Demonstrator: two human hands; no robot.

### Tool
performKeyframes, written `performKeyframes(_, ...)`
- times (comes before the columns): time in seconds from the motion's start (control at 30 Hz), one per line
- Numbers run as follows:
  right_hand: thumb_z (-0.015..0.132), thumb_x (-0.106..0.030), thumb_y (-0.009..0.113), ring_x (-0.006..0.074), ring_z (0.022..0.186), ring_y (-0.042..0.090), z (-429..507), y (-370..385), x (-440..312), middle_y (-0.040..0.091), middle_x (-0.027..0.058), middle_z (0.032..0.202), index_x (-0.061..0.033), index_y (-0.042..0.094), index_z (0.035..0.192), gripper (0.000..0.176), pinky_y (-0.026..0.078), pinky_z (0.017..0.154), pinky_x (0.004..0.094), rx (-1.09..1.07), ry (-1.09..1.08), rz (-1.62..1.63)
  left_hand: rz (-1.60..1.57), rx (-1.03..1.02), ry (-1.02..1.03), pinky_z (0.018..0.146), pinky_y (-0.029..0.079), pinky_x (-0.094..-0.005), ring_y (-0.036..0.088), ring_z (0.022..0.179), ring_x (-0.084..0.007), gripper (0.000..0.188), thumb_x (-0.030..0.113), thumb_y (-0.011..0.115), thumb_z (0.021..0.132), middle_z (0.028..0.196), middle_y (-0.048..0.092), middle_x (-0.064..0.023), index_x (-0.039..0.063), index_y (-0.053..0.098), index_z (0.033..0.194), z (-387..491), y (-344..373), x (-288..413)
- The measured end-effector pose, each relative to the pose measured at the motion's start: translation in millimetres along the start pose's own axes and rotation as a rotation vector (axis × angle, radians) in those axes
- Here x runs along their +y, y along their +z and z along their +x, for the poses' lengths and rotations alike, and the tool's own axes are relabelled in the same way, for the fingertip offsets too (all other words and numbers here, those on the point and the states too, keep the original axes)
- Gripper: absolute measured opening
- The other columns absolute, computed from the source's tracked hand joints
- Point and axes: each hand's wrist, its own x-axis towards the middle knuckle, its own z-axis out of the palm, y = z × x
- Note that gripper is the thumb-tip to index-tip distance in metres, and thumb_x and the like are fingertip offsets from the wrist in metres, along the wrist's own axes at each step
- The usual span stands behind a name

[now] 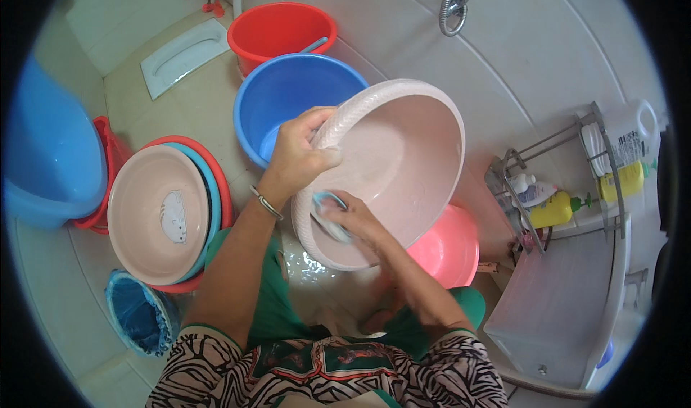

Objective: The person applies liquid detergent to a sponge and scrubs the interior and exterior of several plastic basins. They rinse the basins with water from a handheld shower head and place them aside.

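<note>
A large pale pink plastic basin (415,154) is tilted up in front of me, its open side facing right and towards me. My left hand (305,151) grips its rim on the left, thumb inside and fingers behind. Inside the near wall of the basin, my right hand (348,216) presses a light blue and white cloth or sponge (329,213); motion blur hides its exact form. Behind the tilted basin stands a blue basin (297,95). Below its right side sits a bright pink basin (445,246), partly covered by the tilted one.
A red bucket (280,27) stands at the back wall beside a squat toilet (183,54). Stacked basins (146,208), a blue tub (54,154) and a lined waste bin (135,316) are on the left. At right are a metal rack (523,192) with bottles and a white cabinet (556,300).
</note>
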Motion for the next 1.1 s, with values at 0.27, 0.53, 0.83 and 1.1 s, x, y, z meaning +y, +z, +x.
performKeyframes(0.27,0.074,-0.012,0.072,0.0196,0.115,0.055,-54,-12,9,0.057,0.0078,0.128,-0.0095,0.047,0.138,0.069,0.041,0.101,0.0323,-0.182,-0.163,-0.024,0.079,0.033,0.131,0.09,0.047,-0.0299,0.061,0.099,-0.0196,0.048,0.003,0.063,0.062,0.106,0.065,-0.0119,-0.004,0.065,0.109,-1,-13,0)
performKeyframes(0.53,0.061,-0.014,0.076,0.0286,0.115,0.05,-56,-169,-36,0.053,0.0075,0.132,-0.0154,0.051,0.133,0.076,0.04,0.087,0.0422,0.427,-0.459,-1.848,0.075,-0.074,0.026,0.097,0.043,-0.0299,0.058,0.108,-0.0182,0.052,0.003,0.062,0.064,0.114,0.062,-0.0097,-0.005,0.062,0.115,3,-14,3)
performKeyframes(0.83,0.065,-0.023,0.075,0.0338,0.095,0.059,-70,-104,9,0.06,0.0162,0.115,-0.0076,0.051,0.13,0.071,0.046,0.081,0.0455,0.476,-0.229,-1.475,0.029,0.106,-0.016,0.087,0.047,-0.029,0.061,0.097,-0.0185,0.045,0.0,0.063,0.064,0.107,0.065,-0.0109,-0.004,0.065,0.108,5,-12,-3)
performKeyframes(1.1,0.083,-0.037,0.068,0.0223,0.096,0.062,-20,25,-44,0.064,0.0127,0.11,-0.0017,0.053,0.129,0.06,0.051,0.08,0.0333,0.143,-0.152,0.267,-0.196,0.114,-0.174,0.086,0.047,-0.0272,0.06,0.097,-0.0165,0.036,0.013,0.075,0.079,0.107,0.063,-0.008,-0.004,0.066,0.109,5,-6,-8)
